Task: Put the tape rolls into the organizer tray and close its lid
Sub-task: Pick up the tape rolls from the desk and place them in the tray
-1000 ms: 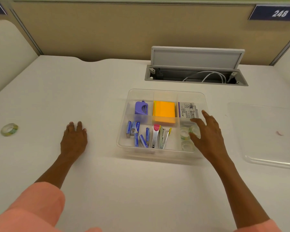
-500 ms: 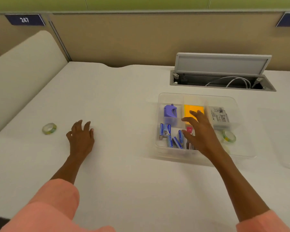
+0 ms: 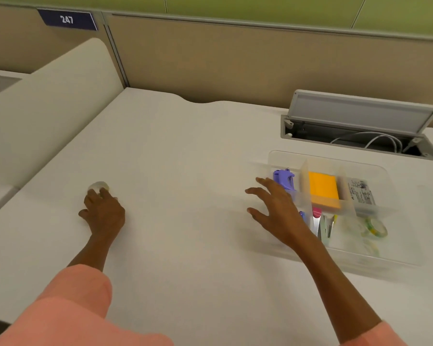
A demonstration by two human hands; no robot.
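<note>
A loose tape roll (image 3: 99, 186), pale and blurred, lies at centre left of the frame, its near side partly covered. The clear plastic organizer tray (image 3: 395, 258) sits at right of the frame, open, divided into compartments. In its lower right compartment lies a second tape roll (image 3: 375, 228), translucent with green and yellow marks, tilted, with another faint one (image 3: 369, 248) just below it.

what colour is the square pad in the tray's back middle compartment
Orange, seen clearest in the head view: square sticky-note pad.
</note>
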